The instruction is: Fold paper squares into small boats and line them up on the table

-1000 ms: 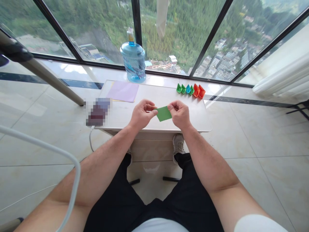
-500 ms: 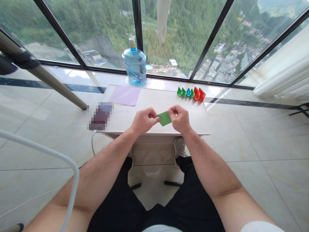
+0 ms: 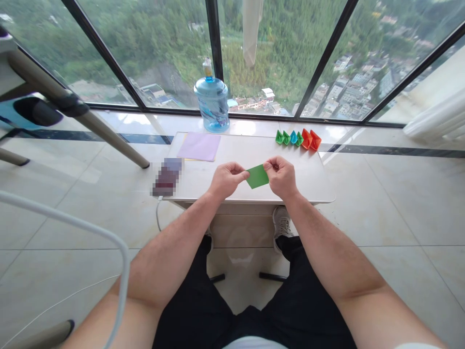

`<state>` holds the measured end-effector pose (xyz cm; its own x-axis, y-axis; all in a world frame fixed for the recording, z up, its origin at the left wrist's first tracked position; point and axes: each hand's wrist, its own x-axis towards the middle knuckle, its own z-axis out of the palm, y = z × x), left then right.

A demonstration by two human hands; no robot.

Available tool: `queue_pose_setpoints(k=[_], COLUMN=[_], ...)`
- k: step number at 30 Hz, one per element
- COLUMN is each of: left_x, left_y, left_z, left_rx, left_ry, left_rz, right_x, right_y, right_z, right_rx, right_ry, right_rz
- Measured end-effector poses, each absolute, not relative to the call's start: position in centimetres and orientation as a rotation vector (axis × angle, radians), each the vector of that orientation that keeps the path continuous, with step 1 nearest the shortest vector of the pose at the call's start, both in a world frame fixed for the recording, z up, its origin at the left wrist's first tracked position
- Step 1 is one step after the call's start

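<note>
A piece of green paper [image 3: 257, 177], folded small with a slanted left end, is stretched between my two hands above the front of the white table. My left hand [image 3: 228, 180] pinches its left corner between thumb and fingers. At the opposite end, my right hand [image 3: 281, 176] grips the upper right part, its fingertips partly hiding that edge. Folded paper boats stand in a row at the table's back right: several green and blue ones [image 3: 289, 138] and two red-orange ones [image 3: 311, 140].
Purple paper sheets [image 3: 200, 147] lie at the table's back left. A blurred phone-like item [image 3: 167, 177] with a white cable sits on the left edge. Behind the white table [image 3: 240, 145], a blue water jug [image 3: 212, 104] stands by the window. A grey metal tube [image 3: 121, 242] curves at lower left.
The view has shifted a little to the left, so everything appears further right. Slightly more of the green paper shows between my hands, which both still hold it.
</note>
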<state>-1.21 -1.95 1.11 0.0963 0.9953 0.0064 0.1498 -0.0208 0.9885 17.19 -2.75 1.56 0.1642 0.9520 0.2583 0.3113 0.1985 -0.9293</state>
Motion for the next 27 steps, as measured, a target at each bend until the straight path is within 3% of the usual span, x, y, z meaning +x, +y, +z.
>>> queue_pose_setpoints(k=[14,27], left_x=[-0.3,-0.4], left_y=[-1.9,-1.8], left_z=[0.7,1.1], left_rx=[1.293,1.585], left_ry=[1.278,1.292], left_rz=[1.156,0.809], right_x=[16.9,16.6], right_y=[-2.1,-1.9], right_z=[1.3,1.1], right_rx=[-1.379,-1.419], right_ry=[-1.339,-1.722], right_rz=[0.750,0.837])
